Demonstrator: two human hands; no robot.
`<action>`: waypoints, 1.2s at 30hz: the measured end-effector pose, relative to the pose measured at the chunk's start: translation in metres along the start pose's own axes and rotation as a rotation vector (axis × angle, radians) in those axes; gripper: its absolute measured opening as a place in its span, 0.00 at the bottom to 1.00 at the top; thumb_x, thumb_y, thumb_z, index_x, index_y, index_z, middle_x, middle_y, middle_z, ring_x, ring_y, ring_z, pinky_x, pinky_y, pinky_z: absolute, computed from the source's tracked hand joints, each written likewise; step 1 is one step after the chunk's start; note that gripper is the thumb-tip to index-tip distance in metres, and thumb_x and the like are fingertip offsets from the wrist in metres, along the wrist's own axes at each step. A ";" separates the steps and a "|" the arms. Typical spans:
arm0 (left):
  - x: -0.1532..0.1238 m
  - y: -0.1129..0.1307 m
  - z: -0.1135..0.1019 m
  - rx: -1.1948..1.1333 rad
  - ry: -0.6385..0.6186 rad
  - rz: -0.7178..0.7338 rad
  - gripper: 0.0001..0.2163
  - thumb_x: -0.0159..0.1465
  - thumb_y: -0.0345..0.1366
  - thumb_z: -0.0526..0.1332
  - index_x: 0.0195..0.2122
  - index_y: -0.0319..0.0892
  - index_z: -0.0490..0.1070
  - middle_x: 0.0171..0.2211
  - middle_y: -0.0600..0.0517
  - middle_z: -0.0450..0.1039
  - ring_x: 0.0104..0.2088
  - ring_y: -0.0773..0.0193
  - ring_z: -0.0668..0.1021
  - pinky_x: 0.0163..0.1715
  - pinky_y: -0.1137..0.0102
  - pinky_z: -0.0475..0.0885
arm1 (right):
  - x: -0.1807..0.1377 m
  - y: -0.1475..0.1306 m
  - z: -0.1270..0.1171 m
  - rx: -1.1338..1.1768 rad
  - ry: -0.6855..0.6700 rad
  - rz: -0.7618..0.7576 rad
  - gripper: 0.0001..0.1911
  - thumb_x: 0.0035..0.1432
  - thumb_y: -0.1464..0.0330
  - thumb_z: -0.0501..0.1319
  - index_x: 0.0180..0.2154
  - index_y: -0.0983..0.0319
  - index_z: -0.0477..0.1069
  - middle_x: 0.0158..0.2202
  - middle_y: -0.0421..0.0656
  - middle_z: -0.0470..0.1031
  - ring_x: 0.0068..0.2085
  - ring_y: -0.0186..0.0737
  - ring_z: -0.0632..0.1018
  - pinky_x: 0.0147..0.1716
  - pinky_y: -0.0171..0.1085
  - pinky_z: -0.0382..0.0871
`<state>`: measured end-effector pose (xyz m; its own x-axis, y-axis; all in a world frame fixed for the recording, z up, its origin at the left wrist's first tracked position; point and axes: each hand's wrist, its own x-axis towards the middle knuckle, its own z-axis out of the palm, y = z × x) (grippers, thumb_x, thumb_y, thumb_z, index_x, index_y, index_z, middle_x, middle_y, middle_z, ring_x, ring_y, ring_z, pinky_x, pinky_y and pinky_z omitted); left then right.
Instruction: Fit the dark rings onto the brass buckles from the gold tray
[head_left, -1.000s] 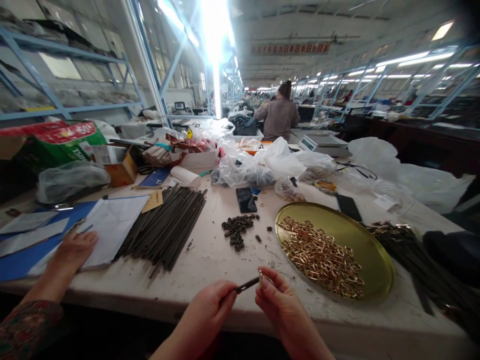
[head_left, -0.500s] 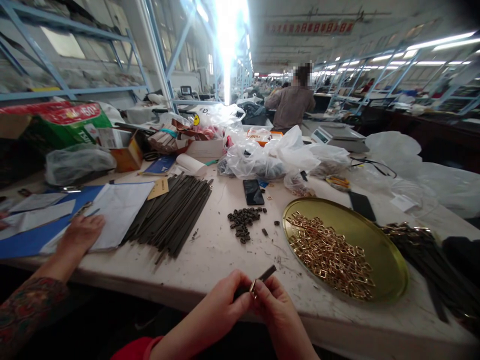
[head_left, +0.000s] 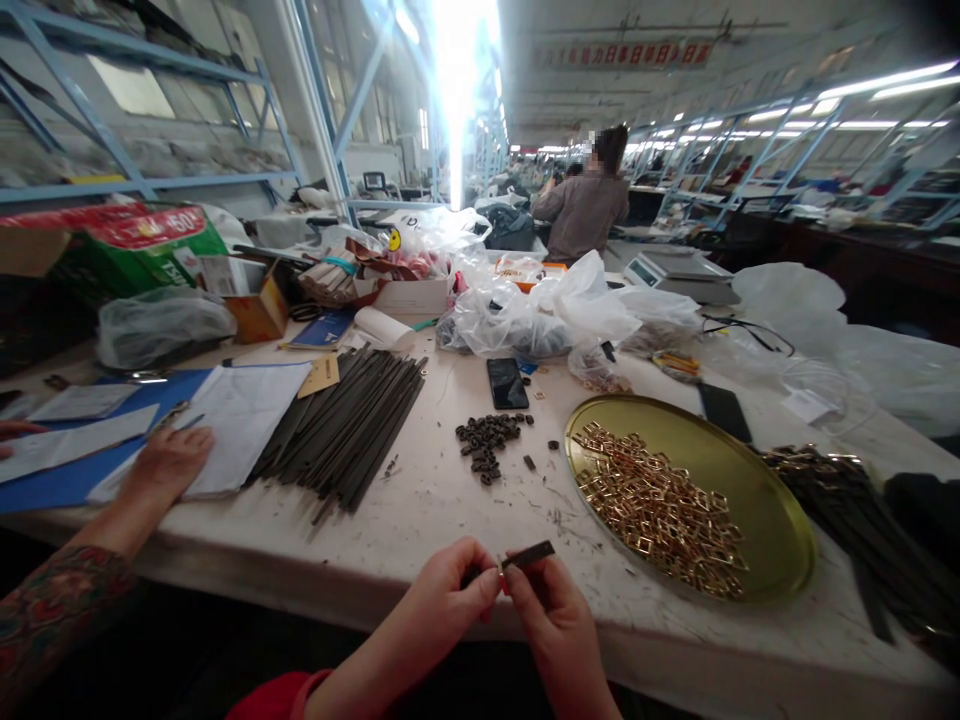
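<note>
My left hand [head_left: 454,590] and my right hand [head_left: 553,605] meet over the front edge of the table. Between their fingertips is a small gold buckle [head_left: 502,572], partly hidden by the fingers. A dark strap [head_left: 534,553] passes at the buckle, its end sticking out past my right fingers. My left fingers pinch the buckle and my right fingers grip the strap. To the right, a gold tray [head_left: 780,540] holds a heap of gold buckles [head_left: 660,510]. Small dark loops [head_left: 487,445] lie piled beyond my hands, and a bundle of dark straps [head_left: 352,430] lies to the left.
Another person's hand [head_left: 169,462] with a pen rests on white papers [head_left: 244,400] at the left. A phone [head_left: 507,384] lies behind the loops. Plastic bags [head_left: 540,310] crowd the back. Straps with buckles [head_left: 847,500] lie at the far right.
The strap end has swung flatter and now lies across my right fingers. The buckle has turned and shows edge-on. My hands have parted slightly.
</note>
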<state>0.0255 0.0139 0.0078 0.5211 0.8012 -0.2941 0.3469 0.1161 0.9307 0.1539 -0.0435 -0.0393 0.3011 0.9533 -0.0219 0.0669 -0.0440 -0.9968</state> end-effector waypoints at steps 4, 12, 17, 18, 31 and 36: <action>-0.003 0.004 0.000 -0.019 0.016 0.003 0.12 0.56 0.44 0.53 0.22 0.41 0.58 0.19 0.59 0.56 0.22 0.69 0.61 0.23 0.74 0.57 | -0.007 -0.005 -0.002 -0.192 0.023 -0.227 0.10 0.56 0.65 0.57 0.39 0.56 0.73 0.33 0.45 0.73 0.35 0.43 0.73 0.34 0.37 0.67; -0.013 0.007 -0.002 -0.012 0.062 0.025 0.10 0.55 0.41 0.54 0.23 0.39 0.62 0.21 0.57 0.59 0.26 0.68 0.63 0.27 0.74 0.59 | -0.008 -0.037 -0.020 -0.002 -0.152 -0.076 0.17 0.54 0.55 0.56 0.38 0.56 0.75 0.28 0.44 0.74 0.33 0.43 0.72 0.38 0.40 0.65; -0.020 0.008 0.001 -0.015 0.112 0.015 0.09 0.55 0.39 0.55 0.23 0.39 0.64 0.21 0.57 0.61 0.26 0.69 0.64 0.27 0.75 0.59 | -0.001 -0.040 -0.022 0.341 -0.385 0.238 0.12 0.43 0.58 0.66 0.29 0.58 0.73 0.25 0.38 0.72 0.27 0.35 0.70 0.29 0.33 0.64; -0.020 0.008 0.001 -0.016 0.117 0.016 0.08 0.55 0.38 0.55 0.23 0.39 0.64 0.21 0.57 0.61 0.26 0.69 0.64 0.27 0.75 0.59 | 0.000 -0.039 -0.022 0.364 -0.404 0.256 0.12 0.42 0.58 0.67 0.28 0.58 0.73 0.24 0.37 0.72 0.26 0.34 0.69 0.28 0.32 0.63; -0.009 -0.008 0.001 0.067 0.086 0.027 0.08 0.57 0.37 0.54 0.28 0.38 0.68 0.23 0.56 0.65 0.27 0.68 0.66 0.28 0.75 0.60 | 0.011 -0.019 -0.019 0.122 -0.269 0.079 0.06 0.49 0.64 0.63 0.26 0.60 0.73 0.27 0.39 0.69 0.31 0.37 0.70 0.32 0.34 0.64; -0.009 -0.004 0.007 0.166 0.063 0.066 0.09 0.61 0.37 0.51 0.33 0.39 0.68 0.29 0.53 0.70 0.32 0.64 0.70 0.32 0.73 0.63 | 0.010 -0.010 -0.017 -0.119 -0.135 -0.046 0.03 0.51 0.67 0.61 0.28 0.60 0.70 0.28 0.40 0.69 0.31 0.39 0.71 0.31 0.35 0.65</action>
<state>0.0245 0.0020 0.0049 0.4993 0.8394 -0.2147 0.4398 -0.0320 0.8975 0.1725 -0.0382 -0.0282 0.1649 0.9863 0.0058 0.1919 -0.0263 -0.9811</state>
